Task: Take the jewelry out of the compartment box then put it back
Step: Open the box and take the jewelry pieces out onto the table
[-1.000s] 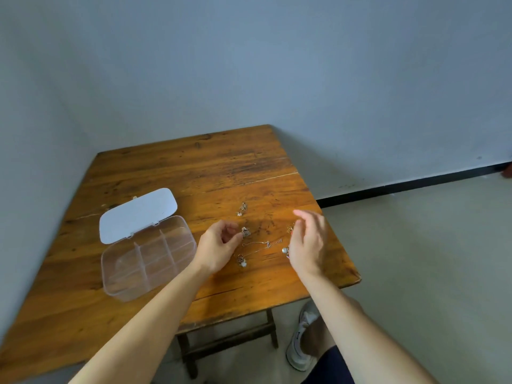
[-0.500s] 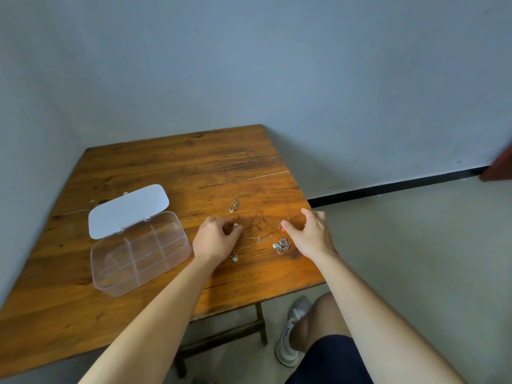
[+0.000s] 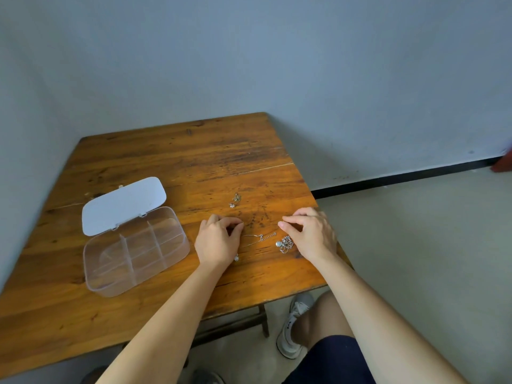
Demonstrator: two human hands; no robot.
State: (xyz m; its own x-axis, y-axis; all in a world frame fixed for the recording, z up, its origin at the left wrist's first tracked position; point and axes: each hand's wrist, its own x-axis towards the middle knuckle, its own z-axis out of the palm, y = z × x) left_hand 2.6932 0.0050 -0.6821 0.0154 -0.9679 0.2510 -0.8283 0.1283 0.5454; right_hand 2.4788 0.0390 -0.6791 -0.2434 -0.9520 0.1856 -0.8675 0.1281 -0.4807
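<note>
Between the earlier view and this one, your right hand (image 3: 310, 234) curled its fingers in toward the thumb and settled beside the coiled chain (image 3: 285, 244), while your left hand (image 3: 219, 239) stayed curled at the thin chain (image 3: 259, 238). Both hands were half-closed, fingertips drawn to the thumbs; whether either actually pinched metal could not be told. The jewelry lay out on the table (image 3: 180, 153), well apart from the box (image 3: 133, 253), which stood open and apparently empty, lid (image 3: 123, 205) flipped back. A small earring pair (image 3: 235, 200) sat farther off; a bead (image 3: 236, 257) lay by your left wrist. The thin chain's long axis ran left to right between your hands, clasp end pointing right. Risks, as judged: the fine links could slip from a shallow pinch, and the coiled chain could knot or drop off the near right edge.
</note>
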